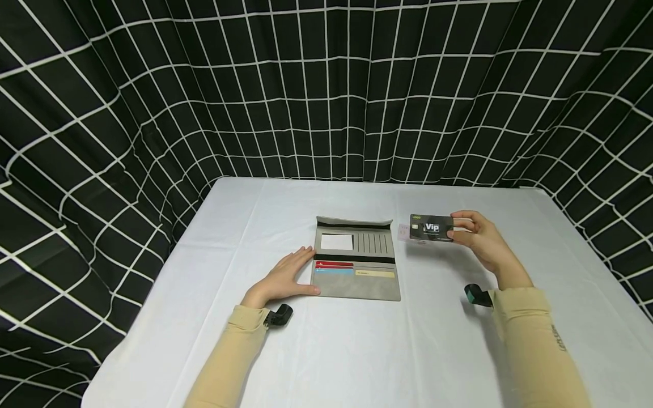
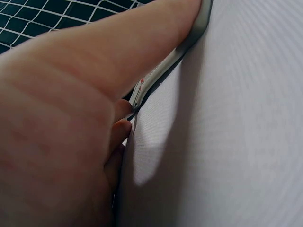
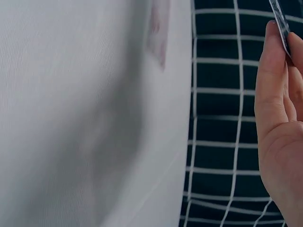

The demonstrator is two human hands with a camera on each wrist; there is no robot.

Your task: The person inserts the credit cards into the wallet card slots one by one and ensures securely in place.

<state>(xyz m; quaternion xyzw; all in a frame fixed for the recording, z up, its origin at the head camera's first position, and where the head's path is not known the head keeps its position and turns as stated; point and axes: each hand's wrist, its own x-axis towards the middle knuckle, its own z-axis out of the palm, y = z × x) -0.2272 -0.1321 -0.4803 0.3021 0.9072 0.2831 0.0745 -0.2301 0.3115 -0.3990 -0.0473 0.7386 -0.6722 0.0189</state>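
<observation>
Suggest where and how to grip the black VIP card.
Pinch the black card by its right short end, coming from the right, as the right hand does. It's thin and flat, so a thumb-and-finger pinch should suit, leaving its left end, toward the open wallet, free.

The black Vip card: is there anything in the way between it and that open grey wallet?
Nothing visible blocks it. The black Vip card is held above the white cloth; only a pinkish slip, apparently lying flat below, shows between it and the grey wallet.
</observation>
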